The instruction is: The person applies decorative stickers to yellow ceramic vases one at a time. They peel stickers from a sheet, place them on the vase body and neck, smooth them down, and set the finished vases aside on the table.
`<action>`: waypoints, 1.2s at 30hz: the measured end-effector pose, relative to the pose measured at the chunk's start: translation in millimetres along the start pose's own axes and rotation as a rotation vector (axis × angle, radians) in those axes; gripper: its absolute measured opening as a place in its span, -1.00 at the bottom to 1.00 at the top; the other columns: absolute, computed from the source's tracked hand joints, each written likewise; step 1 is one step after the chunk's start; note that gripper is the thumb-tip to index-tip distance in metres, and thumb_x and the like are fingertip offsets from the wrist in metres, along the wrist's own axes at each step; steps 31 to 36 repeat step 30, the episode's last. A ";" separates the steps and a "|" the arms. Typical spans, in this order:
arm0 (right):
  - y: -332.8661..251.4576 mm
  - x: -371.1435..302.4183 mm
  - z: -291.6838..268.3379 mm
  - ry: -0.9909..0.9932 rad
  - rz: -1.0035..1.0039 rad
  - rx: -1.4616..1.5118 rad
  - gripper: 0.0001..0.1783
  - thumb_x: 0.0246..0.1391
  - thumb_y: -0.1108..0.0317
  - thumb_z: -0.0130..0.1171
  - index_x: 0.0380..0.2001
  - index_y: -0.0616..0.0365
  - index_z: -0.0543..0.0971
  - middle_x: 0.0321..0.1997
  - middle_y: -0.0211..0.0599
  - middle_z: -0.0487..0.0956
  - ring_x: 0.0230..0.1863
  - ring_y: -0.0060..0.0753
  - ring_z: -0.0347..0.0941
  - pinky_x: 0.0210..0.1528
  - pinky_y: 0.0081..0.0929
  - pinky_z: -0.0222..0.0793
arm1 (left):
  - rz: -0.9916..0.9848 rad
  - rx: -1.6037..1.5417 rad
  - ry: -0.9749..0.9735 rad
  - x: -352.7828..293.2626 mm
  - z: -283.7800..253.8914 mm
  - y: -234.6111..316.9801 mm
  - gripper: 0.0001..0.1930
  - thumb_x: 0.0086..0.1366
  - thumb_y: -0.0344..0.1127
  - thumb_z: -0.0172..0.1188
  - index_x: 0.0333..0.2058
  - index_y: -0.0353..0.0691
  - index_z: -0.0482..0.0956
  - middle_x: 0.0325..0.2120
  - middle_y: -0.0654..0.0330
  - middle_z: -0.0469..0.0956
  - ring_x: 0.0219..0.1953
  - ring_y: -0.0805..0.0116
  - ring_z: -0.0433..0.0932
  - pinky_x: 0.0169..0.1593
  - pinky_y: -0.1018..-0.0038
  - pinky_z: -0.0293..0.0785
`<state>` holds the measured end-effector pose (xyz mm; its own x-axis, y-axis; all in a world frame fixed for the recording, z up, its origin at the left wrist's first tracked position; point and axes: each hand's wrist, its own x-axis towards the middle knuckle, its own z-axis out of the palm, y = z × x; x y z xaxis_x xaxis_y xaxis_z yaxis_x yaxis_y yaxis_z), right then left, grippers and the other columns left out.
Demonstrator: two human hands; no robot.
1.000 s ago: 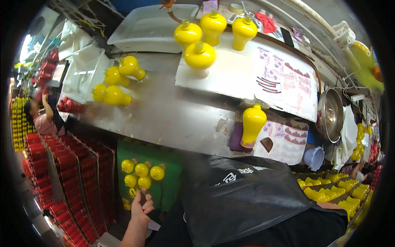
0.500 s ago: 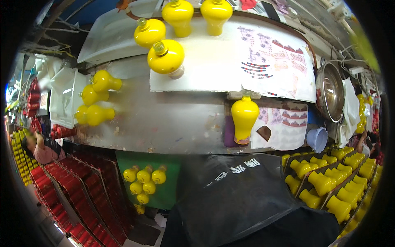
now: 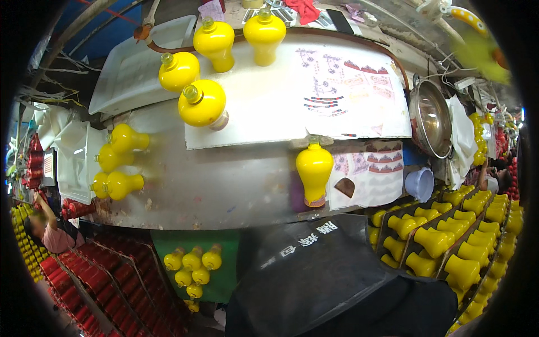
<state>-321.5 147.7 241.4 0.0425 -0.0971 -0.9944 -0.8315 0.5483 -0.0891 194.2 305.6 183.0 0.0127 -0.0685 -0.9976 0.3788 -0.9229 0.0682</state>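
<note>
Neither of my hands shows; only my dark apron [image 3: 314, 247] fills the lower middle. Closest to it, a glossy yellow bottle [image 3: 314, 171] lies with its clear neck away from me, against a small support at the board's edge. Beside it is a sheet of printed decals [image 3: 368, 165] with a brown wedge-shaped scraper [image 3: 345, 187] on top. Behind lies a white board [image 3: 252, 106] bearing more decal pieces [image 3: 323, 105]. Several yellow bottles stand along its far left side, including a round-shouldered one [image 3: 203, 104].
More yellow bottles [image 3: 124, 185] lie on the grey table [image 3: 185, 196] at left. A metal bowl [image 3: 429, 115] and a pale blue cup [image 3: 419, 184] sit at right. Racks of yellow bottles [image 3: 435, 241] and red bottles [image 3: 106, 281] flank me. Another person [image 3: 56, 233] is at far left.
My view has shifted, so the table and its contents appear lower and farther left. Nothing on the table has visibly moved relative to the rest.
</note>
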 end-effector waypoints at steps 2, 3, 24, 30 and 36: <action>-3.5 0.3 0.1 0.013 -0.002 -0.011 -0.61 0.29 0.17 0.11 0.07 0.14 0.56 -0.22 -0.04 0.64 -0.28 -0.09 0.50 -0.19 -0.27 0.37 | 0.007 0.018 -0.005 2.7 -0.9 -2.2 -0.71 0.47 -0.13 0.03 -0.02 -0.15 0.54 -0.22 0.17 0.54 -0.38 0.40 0.34 -0.36 0.49 0.24; -4.5 0.2 -0.4 0.015 -0.006 -0.014 -0.61 0.29 0.17 0.11 0.08 0.13 0.56 -0.21 -0.03 0.64 -0.27 -0.07 0.51 -0.17 -0.27 0.38 | 0.010 0.029 -0.008 4.2 -2.0 -3.1 -0.72 0.46 -0.14 0.03 -0.02 -0.15 0.54 -0.22 0.17 0.54 -0.37 0.39 0.35 -0.34 0.49 0.25; -258.9 -54.9 -78.9 0.425 -0.666 -1.145 -0.70 0.26 0.20 0.13 -0.05 0.06 0.65 -0.19 0.01 0.69 -0.17 0.13 0.65 -0.09 -0.12 0.55 | 0.188 0.038 0.078 -11.4 -24.3 -151.2 -0.71 0.35 -0.31 0.19 0.00 -0.25 0.57 -0.10 0.18 0.59 -0.11 0.27 0.51 -0.06 0.38 0.42; -369.1 -149.5 -17.9 0.532 -2.298 0.073 -0.77 0.25 0.52 0.15 -0.03 0.24 0.56 -0.21 -0.09 0.68 -0.30 -0.35 0.64 -0.27 -0.46 0.55 | 0.412 0.447 0.354 13.4 -79.5 -352.5 -0.70 0.32 -0.36 0.23 0.00 -0.28 0.58 -0.07 0.19 0.60 -0.04 0.23 0.56 0.02 0.35 0.47; -369.1 -149.5 -17.9 0.532 -2.298 0.073 -0.77 0.25 0.52 0.15 -0.03 0.24 0.56 -0.21 -0.09 0.68 -0.30 -0.35 0.64 -0.27 -0.46 0.55 | 0.412 0.447 0.354 13.4 -79.5 -352.5 -0.70 0.32 -0.36 0.23 0.00 -0.28 0.58 -0.07 0.19 0.60 -0.04 0.23 0.56 0.02 0.35 0.47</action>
